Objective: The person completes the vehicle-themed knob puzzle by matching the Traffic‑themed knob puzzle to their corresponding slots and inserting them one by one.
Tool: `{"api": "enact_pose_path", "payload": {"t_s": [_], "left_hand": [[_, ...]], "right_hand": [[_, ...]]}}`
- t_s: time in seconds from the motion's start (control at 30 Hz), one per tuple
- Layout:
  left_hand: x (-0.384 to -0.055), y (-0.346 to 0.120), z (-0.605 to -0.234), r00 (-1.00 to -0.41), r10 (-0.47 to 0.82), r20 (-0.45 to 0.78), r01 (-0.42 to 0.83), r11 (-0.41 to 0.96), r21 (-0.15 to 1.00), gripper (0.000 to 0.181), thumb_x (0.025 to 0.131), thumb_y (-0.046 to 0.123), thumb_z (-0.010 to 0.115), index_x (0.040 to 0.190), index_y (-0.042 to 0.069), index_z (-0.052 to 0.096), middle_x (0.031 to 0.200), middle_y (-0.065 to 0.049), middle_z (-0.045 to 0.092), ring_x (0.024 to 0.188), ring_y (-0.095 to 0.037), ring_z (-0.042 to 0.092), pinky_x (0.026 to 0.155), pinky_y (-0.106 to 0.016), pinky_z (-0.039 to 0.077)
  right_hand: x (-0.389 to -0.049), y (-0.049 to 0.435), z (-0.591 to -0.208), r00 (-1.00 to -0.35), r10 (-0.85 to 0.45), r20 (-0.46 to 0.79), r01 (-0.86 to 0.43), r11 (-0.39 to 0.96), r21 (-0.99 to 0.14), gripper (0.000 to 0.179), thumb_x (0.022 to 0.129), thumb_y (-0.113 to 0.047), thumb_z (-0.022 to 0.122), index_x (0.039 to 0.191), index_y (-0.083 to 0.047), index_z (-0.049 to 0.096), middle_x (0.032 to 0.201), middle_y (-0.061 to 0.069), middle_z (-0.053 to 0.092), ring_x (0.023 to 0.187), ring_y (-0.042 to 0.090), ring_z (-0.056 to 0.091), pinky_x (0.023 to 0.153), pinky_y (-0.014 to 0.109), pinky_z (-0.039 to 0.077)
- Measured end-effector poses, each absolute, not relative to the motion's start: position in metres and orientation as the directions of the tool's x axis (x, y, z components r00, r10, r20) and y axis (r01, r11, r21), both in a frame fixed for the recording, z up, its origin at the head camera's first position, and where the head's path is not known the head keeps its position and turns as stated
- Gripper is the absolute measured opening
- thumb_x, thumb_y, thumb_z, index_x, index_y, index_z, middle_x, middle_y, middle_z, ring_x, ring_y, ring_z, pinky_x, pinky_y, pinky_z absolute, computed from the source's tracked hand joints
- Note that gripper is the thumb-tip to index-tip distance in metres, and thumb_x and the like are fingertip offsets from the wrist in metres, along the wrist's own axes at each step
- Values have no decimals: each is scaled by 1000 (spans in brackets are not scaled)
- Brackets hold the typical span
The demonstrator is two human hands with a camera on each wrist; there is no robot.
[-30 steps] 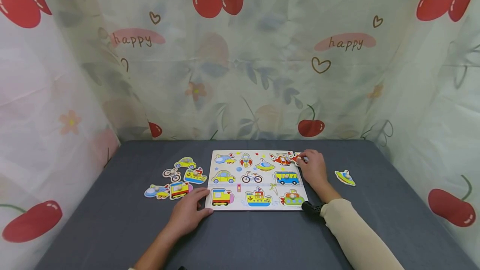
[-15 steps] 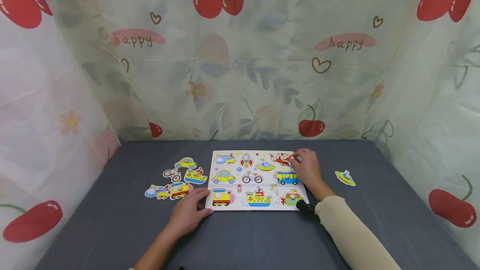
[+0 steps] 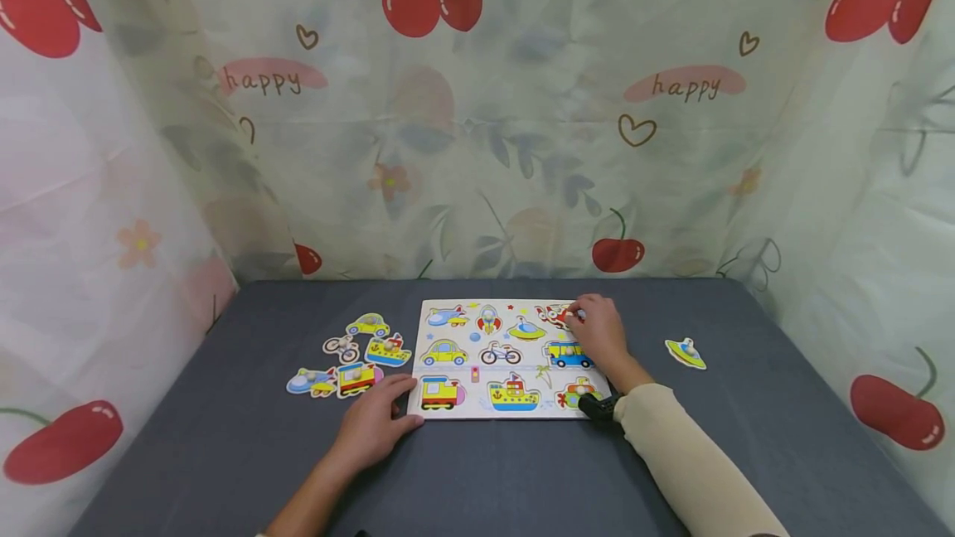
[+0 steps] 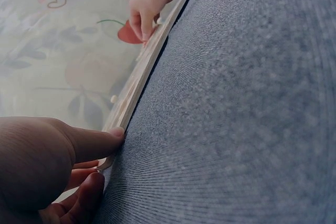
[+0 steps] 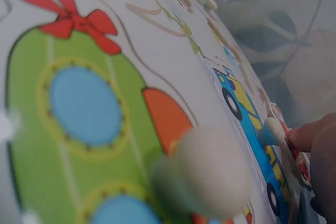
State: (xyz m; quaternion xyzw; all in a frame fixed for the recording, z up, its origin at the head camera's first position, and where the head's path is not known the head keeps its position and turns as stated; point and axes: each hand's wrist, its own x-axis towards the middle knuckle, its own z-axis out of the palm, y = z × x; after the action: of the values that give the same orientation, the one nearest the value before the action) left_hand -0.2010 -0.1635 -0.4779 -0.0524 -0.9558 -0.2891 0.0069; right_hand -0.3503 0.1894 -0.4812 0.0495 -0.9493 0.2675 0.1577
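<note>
A white puzzle board (image 3: 476,406) with vehicle pictures lies on the table. My left hand (image 3: 375,425) holds its front left corner, thumb on the front edge and fingers along the left side. My right hand (image 3: 603,331) pinches a red helicopter puzzle piece (image 5: 302,162) over the board's far right corner, by the printed helicopter; fingers partly cover it, and I cannot tell whether it lies flat. Knobbed pieces sit on the board: a rocket (image 3: 489,319), a blue bus (image 3: 558,355) and a green submarine (image 5: 31,124).
Left of the board lie loose pieces: a car (image 3: 368,324), a bicycle (image 3: 341,347), a ship (image 3: 388,350), an airplane (image 3: 309,380) and a train (image 3: 356,379). A flying saucer piece (image 3: 685,353) lies at right. A patterned curtain (image 3: 507,147) hangs behind the grey tabletop (image 3: 492,479).
My right hand has moved left with the helicopter piece, from beyond the board's right edge to over the printed helicopter. My left hand has stayed at the corner.
</note>
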Motion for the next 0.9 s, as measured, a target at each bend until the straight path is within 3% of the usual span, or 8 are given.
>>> {"api": "enact_pose_path", "payload": {"t_s": [0.9], "left_hand": [[-201,-164,-477,-994,97,40,103,824,558,58,77,27,83,129,11,64,133,-4,57,83,-12,53,71,-32,44]], "right_hand": [[-356,175,-483,-961,-4,275,-148,851,-504,16,91,-19,67,100,-6,70,119,15,60,109,32,50,92,50,41]]}}
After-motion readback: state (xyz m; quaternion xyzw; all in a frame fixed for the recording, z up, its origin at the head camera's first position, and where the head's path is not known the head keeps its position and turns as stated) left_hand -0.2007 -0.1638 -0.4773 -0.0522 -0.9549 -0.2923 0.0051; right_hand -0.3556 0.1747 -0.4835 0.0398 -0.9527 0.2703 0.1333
